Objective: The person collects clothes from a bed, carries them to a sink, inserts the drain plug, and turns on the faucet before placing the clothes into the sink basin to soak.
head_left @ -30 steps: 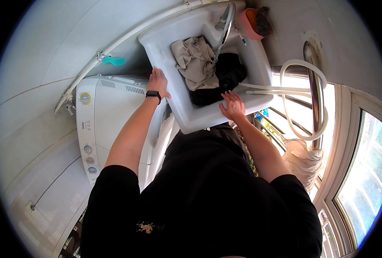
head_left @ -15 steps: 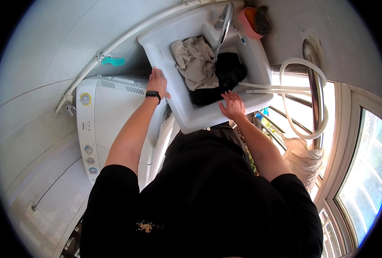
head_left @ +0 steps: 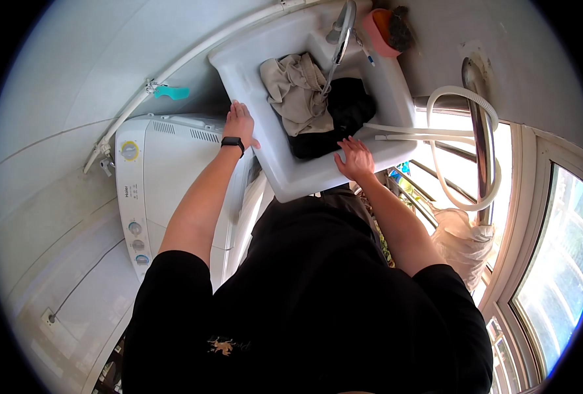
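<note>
A white sink (head_left: pixel 288 180) holds a beige garment (head_left: pixel 294 92) and a black garment (head_left: pixel 350 108) lying side by side. Water runs from the curved metal faucet (head_left: pixel 347 33) onto the clothes. My left hand (head_left: pixel 240 123), with a black watch at the wrist, rests on the sink's left rim and holds nothing. At the sink's front edge, my right hand (head_left: pixel 355 159) lies with fingers spread, its fingertips close to the black garment; whether they touch it is unclear.
Left of the sink stands a white washing machine (head_left: pixel 173 171). A teal object (head_left: pixel 172 92) hangs by the wall pipe. A pink container (head_left: pixel 380 33) sits at the sink's back right corner. White hoses (head_left: pixel 436 134) reach over the right rim, near a metal post (head_left: pixel 481 151) and window.
The whole view has shifted very slightly. Both hands stay in the same places on the sink, and the clothes keep their positions.
</note>
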The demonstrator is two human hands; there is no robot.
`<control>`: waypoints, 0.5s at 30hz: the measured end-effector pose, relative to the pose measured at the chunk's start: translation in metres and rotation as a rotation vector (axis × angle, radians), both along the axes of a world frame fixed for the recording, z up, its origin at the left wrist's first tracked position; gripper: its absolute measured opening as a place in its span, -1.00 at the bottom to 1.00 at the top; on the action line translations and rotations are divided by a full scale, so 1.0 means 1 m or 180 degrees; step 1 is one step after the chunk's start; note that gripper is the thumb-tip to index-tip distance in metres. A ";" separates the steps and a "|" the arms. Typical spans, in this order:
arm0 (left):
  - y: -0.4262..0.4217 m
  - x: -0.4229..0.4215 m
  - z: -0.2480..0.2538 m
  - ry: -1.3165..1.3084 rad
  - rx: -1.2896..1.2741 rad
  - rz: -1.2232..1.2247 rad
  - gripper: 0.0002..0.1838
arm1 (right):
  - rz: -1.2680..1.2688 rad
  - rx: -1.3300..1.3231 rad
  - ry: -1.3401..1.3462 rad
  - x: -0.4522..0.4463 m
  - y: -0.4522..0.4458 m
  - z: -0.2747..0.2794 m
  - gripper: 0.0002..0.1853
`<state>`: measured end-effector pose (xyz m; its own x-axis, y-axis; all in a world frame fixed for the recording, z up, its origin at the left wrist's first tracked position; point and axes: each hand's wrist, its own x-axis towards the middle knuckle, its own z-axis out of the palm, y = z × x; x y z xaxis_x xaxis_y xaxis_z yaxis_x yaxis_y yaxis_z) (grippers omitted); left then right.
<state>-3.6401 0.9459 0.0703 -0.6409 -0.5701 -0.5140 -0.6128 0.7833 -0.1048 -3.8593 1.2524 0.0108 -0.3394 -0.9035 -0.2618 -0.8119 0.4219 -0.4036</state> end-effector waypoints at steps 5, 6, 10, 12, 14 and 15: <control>0.000 0.000 0.000 -0.0024 0.0035 0.0034 0.41 | 0.0014 0.0022 0.0008 0.000 0.000 -0.001 -0.49; 0.000 0.000 0.001 -0.0012 0.0033 0.0042 0.42 | 0.0014 0.0029 0.0004 0.000 0.000 -0.001 -0.49; 0.000 0.000 0.002 0.0011 0.0055 0.0067 0.42 | 0.0012 0.0001 0.0031 0.001 0.001 -0.003 -0.49; 0.000 0.000 0.002 0.0016 0.0070 0.0077 0.42 | 0.0010 -0.0011 0.0033 0.001 0.001 -0.003 -0.50; 0.000 0.000 0.003 0.0026 0.0074 0.0084 0.42 | 0.0000 -0.0012 0.0024 0.000 0.001 -0.002 -0.50; 0.000 0.000 0.002 0.0027 0.0069 0.0079 0.42 | -0.0005 -0.0013 0.0020 0.001 0.001 -0.002 -0.50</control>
